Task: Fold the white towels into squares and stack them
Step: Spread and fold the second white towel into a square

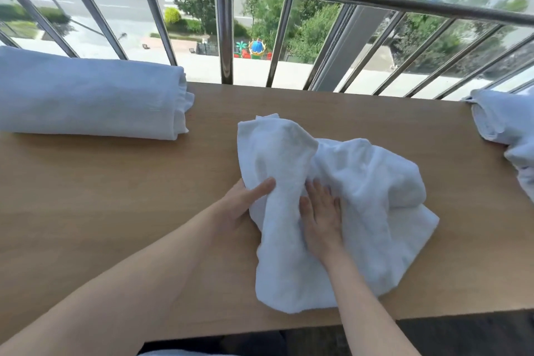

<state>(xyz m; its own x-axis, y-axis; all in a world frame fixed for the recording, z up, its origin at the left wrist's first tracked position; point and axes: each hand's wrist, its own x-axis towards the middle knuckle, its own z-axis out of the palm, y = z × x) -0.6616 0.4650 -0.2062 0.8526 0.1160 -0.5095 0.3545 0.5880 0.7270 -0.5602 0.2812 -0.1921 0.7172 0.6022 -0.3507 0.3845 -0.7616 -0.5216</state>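
Progress early: crumpled towel lies mid-desk, near front edge, not yet squared. Left grip clasps raised fold, thumb on top. Right grip released, fingers straight, pressing cloth flat. Folded bundle far left, likely done. Loose pile at right edge, likely waiting. Containers: none visible.
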